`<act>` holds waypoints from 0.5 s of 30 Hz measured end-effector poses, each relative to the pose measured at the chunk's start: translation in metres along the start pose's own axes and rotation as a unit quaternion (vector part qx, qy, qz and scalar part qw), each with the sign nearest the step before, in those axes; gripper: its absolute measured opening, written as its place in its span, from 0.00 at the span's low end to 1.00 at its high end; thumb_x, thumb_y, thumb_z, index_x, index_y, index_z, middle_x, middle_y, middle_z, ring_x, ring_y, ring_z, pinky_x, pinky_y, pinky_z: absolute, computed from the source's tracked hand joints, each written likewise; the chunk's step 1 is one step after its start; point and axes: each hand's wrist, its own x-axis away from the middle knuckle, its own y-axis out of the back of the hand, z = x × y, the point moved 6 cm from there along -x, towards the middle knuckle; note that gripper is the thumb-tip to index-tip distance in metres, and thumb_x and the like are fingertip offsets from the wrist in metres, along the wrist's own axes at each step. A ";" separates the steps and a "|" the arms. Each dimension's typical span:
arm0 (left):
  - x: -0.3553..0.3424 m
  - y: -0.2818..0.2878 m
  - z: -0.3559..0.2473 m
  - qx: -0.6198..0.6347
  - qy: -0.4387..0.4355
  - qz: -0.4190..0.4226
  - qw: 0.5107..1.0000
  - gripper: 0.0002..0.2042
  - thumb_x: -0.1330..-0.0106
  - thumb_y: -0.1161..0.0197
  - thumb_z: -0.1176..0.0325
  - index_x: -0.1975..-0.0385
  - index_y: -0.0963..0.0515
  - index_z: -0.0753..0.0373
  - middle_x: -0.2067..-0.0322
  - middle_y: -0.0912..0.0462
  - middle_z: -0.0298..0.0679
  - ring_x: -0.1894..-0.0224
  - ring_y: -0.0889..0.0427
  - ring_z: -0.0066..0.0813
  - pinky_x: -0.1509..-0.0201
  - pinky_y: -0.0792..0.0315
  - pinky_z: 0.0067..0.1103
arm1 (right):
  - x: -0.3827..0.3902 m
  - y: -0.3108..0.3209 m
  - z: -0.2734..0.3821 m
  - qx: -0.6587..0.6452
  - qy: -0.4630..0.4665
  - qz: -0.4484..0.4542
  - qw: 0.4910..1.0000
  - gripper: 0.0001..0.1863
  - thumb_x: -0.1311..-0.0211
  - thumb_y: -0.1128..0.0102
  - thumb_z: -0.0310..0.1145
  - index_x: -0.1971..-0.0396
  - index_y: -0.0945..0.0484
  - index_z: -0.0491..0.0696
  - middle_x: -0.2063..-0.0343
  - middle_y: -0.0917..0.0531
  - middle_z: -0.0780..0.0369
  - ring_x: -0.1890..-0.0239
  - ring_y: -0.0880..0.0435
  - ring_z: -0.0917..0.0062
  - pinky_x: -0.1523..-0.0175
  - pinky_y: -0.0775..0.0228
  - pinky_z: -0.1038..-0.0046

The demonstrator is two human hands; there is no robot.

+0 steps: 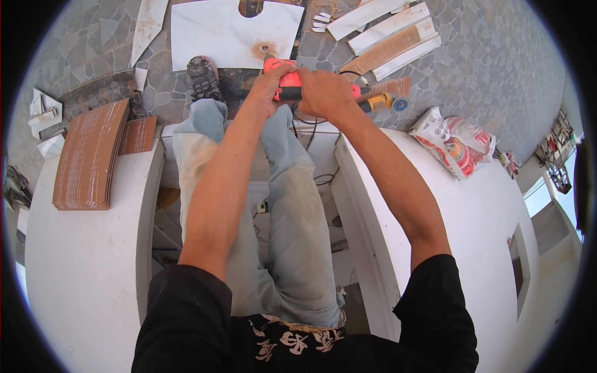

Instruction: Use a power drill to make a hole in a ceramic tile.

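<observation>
My left hand [269, 93] grips the front of a red-and-black power drill [288, 79]; my right hand [320, 92] is wrapped round its rear part. The drill's tip meets a white tile [217, 37] at a small hole ringed with brown dust [260, 49]. My shoe [202, 78] rests by the tile's lower left. Just right of the drill, a yellow angle grinder [379, 102] with a blue disc lies among black cords.
Stacked brown tiles [87, 158] lie on the white ledge [68, 261] at left. Torn white-and-red bags [451, 140] sit on the right ledge [472, 236]. Cut tile strips [388, 46] and offcuts [146, 28] lie on the stone-paved floor [491, 56]. An opening with cords lies beneath my legs.
</observation>
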 end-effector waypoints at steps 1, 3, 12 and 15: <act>-0.001 0.000 0.000 -0.001 0.000 -0.001 1.000 0.21 0.44 0.27 0.59 0.53 0.21 0.61 0.61 0.16 0.38 0.62 0.14 0.31 0.58 0.18 0.36 | -0.001 0.000 0.001 0.002 -0.003 0.001 1.000 0.28 0.53 0.35 0.35 0.48 0.25 0.46 0.64 0.14 0.53 0.60 0.13 0.55 0.56 0.21 0.56; -0.003 0.002 0.002 0.002 0.001 -0.010 1.000 0.21 0.45 0.27 0.59 0.54 0.21 0.61 0.61 0.16 0.39 0.63 0.14 0.31 0.59 0.18 0.35 | 0.000 0.001 0.001 -0.001 -0.001 0.004 1.000 0.28 0.53 0.35 0.35 0.48 0.25 0.46 0.64 0.14 0.52 0.60 0.13 0.55 0.56 0.21 0.56; -0.002 0.002 0.001 -0.020 0.018 0.017 0.999 0.24 0.42 0.29 0.58 0.48 0.25 0.59 0.57 0.15 0.38 0.59 0.14 0.31 0.51 0.19 0.34 | 0.000 -0.002 0.001 0.006 -0.001 -0.004 1.000 0.27 0.53 0.35 0.36 0.49 0.25 0.47 0.64 0.14 0.53 0.60 0.13 0.56 0.56 0.21 0.56; 0.000 -0.001 0.000 -0.017 0.017 0.021 0.999 0.23 0.41 0.29 0.58 0.48 0.25 0.59 0.58 0.15 0.38 0.59 0.14 0.30 0.52 0.19 0.34 | -0.001 -0.001 0.000 0.007 0.005 -0.010 1.000 0.27 0.53 0.34 0.36 0.49 0.25 0.47 0.64 0.14 0.53 0.60 0.13 0.57 0.57 0.21 0.56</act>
